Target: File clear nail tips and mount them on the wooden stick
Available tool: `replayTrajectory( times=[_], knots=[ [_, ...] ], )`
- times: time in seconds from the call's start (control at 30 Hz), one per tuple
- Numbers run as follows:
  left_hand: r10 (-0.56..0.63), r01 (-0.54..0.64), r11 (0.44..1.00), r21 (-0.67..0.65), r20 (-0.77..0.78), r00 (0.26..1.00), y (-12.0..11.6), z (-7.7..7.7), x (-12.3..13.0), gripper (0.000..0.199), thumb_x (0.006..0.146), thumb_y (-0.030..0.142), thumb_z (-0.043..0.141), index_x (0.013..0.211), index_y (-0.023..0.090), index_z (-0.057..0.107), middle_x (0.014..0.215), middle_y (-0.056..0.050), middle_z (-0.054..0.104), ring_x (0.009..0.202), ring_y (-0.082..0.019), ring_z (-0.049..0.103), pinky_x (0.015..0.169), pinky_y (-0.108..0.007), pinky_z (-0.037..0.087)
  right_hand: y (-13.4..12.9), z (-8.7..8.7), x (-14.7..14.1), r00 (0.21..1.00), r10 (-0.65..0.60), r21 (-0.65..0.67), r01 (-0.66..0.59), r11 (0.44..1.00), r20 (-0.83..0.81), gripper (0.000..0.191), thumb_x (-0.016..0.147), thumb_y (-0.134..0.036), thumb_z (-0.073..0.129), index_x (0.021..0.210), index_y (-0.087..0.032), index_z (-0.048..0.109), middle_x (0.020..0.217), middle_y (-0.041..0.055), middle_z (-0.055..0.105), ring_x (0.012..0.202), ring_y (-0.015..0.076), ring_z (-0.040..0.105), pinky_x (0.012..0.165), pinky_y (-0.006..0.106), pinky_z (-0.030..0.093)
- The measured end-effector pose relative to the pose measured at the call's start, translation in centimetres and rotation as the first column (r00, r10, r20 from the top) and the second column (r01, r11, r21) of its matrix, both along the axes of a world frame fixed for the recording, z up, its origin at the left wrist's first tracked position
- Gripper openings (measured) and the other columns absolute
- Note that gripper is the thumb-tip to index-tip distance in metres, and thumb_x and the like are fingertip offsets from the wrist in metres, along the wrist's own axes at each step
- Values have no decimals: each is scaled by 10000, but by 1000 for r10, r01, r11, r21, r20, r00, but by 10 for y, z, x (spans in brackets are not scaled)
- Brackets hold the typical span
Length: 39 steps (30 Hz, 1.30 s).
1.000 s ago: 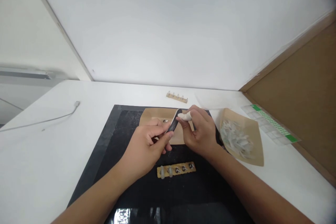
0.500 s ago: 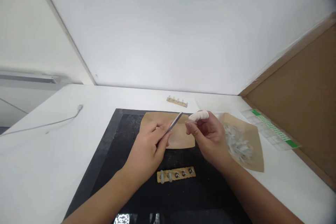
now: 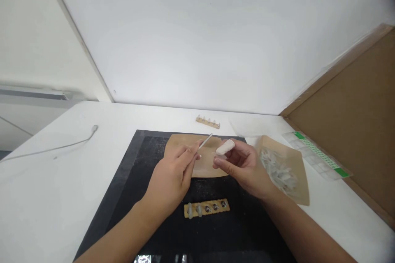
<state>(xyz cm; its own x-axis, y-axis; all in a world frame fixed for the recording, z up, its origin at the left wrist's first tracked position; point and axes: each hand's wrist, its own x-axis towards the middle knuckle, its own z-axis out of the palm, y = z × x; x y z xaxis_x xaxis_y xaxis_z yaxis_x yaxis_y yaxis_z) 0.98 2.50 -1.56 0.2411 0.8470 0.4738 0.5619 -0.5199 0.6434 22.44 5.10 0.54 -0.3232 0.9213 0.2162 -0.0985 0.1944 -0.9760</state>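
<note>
File (image 3: 205, 141), thin and flat, is pinched in the left hand (image 3: 171, 174), and its tip points up toward the far edge of the black mat (image 3: 129, 213). The right hand (image 3: 247, 168) has a white cover (image 3: 226, 147) on one finger. That finger and the thumb pinch a small clear piece (image 3: 220, 157), just beside the file but apart from it. Both hands are up over a brown sheet (image 3: 205, 170) at the mat's far edge. Closer in, on the mat, lies a gold strip (image 3: 207, 208) with five round bits; the two on its left end have clear pieces on them. Past the mat's far edge, near the back of the white bench (image 3: 55, 201), is a small tan strip (image 3: 207, 122). By the mat's right edge, brown paper (image 3: 299, 164) holds a pile of clear bits (image 3: 279, 172). A clear case (image 3: 317, 156) with green on it lies near the bench's right edge.
</note>
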Motion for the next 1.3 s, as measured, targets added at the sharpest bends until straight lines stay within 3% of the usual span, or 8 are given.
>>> replayTrajectory(
  times=[0.2,0.43,0.57,0.7,0.77,0.97,1.2,1.3],
  knots=[
    [-18,18,999,-38,-5,1000,-2,0,1,461,1062,188,464,1501,316,519,1071,-39,703,968,-196,700,841,-353,586,-5,10,-2,996,73,-1,-73,997,46,134,870,-229,812,921,-216,690,818,-7,673,714,107,631,647,218,530],
    [-99,111,989,-100,118,988,-5,11,7,397,1069,252,484,1449,276,598,1024,-55,709,898,-180,700,817,-324,593,-2,-4,-3,964,-148,179,109,978,219,95,966,-313,707,1005,-232,677,940,46,732,837,180,691,798,340,575],
    [-116,195,928,-318,250,961,-7,20,10,352,1072,325,473,1341,237,683,892,-26,688,583,-92,648,544,-204,565,-5,-7,-2,841,-396,477,194,857,369,49,979,-285,675,964,-242,690,870,31,696,757,172,626,711,327,523],
    [-87,249,859,-447,351,932,-9,24,10,344,1063,370,483,1230,193,726,826,-4,683,451,-55,606,471,-178,556,-7,-2,-4,739,-540,703,127,700,403,26,977,-217,660,953,-228,658,820,8,644,691,149,577,642,292,475],
    [-77,264,846,-464,382,921,-9,24,10,338,1057,379,495,1195,182,733,799,0,683,432,-57,604,451,-176,555,-7,0,-6,735,-560,749,108,654,383,64,973,-200,659,926,-216,620,810,8,627,698,151,585,631,283,474],
    [-76,277,849,-451,413,908,-11,22,11,316,1048,363,512,1160,168,734,728,8,655,422,-67,592,399,-161,539,-5,-3,-5,729,-542,757,50,651,418,54,984,-178,636,981,-215,597,852,30,639,766,172,611,671,295,498],
    [-109,244,887,-393,336,936,-12,22,10,293,1067,325,491,1174,186,726,691,24,658,392,-57,546,400,-155,505,-3,-14,3,637,-659,901,-140,411,400,161,962,-137,661,916,-222,532,877,62,708,764,200,644,696,324,498],
    [-127,222,911,-347,276,953,-12,21,9,278,1078,296,477,1187,202,714,689,29,667,389,-55,526,404,-159,470,-3,-15,2,607,-691,909,-143,392,393,181,989,-155,631,886,-233,506,828,51,705,724,189,645,665,301,486]
  ],
)
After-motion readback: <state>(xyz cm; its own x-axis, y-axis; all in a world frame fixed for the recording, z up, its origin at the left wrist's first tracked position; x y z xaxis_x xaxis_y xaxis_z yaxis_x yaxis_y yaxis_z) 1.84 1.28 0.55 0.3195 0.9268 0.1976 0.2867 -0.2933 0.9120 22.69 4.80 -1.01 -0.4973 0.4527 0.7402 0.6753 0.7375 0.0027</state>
